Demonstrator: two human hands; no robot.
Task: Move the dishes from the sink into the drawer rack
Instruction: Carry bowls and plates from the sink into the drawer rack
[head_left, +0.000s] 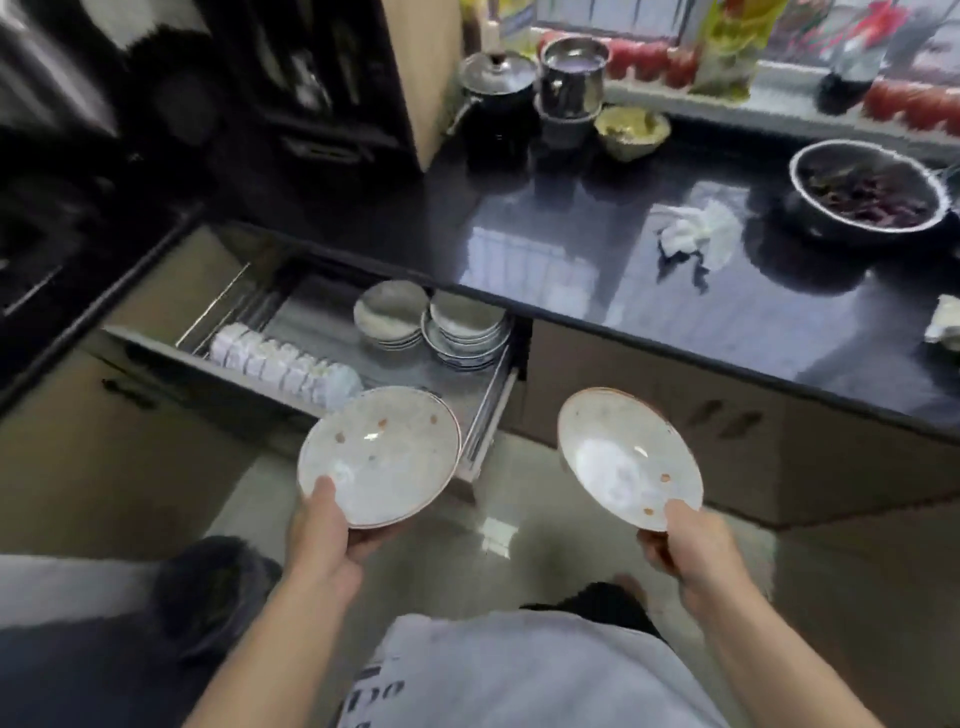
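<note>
Dark countertop (571, 218) far and right. Open drawer rack (332, 332) below its left end, holding stacked bowls (462, 332) and upright plates (283, 364). Left hand (324, 525) grips one speckled plate (379, 457) over the drawer's near corner; right hand (691, 545) grips another plate (628, 457), tilted, right of it.

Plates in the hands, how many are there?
2, maybe more. One plate is in the left hand, over the open drawer's corner; it may be a stack. The other plate is in the right hand, over the floor.
</note>
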